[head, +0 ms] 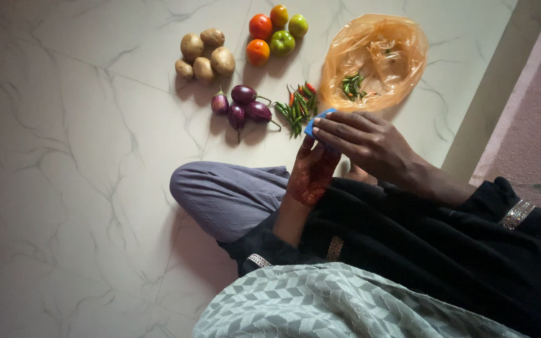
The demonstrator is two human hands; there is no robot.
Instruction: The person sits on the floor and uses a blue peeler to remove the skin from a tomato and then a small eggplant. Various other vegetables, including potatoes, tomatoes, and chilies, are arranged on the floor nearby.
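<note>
Both hands meet just on the near side of the green chilli pile [297, 107], which serves as reference for this report. The right hand [370, 143] lies over a small blue flat object [318, 120], fingers extended and pinching its edge; the left hand [311, 172], palm patterned with dark henna, rises from below with fingers closed up against the same object. Only one blue corner is visible, so its exact kind cannot be determined. Judged from that corner, it appears thin, light and fairly stiff, likely smooth enough to slip; a pinch across its flat faces near the edge seems the soundest hold. Just left of the chillies lie four small purple brinjals [243, 104], stems attached. Beyond and further left sits a cluster of potatoes [204, 55]. Directly beyond the chillies is a group of tomatoes [275, 32], red, orange and green. To the right of the chillies an orange plastic bag [376, 59] lies open with a few more green chillies inside. All produce rests on a pale marble-patterned floor [82, 156]. The person sits cross-legged, a grey-clad knee [230, 194] near the chillies
</note>
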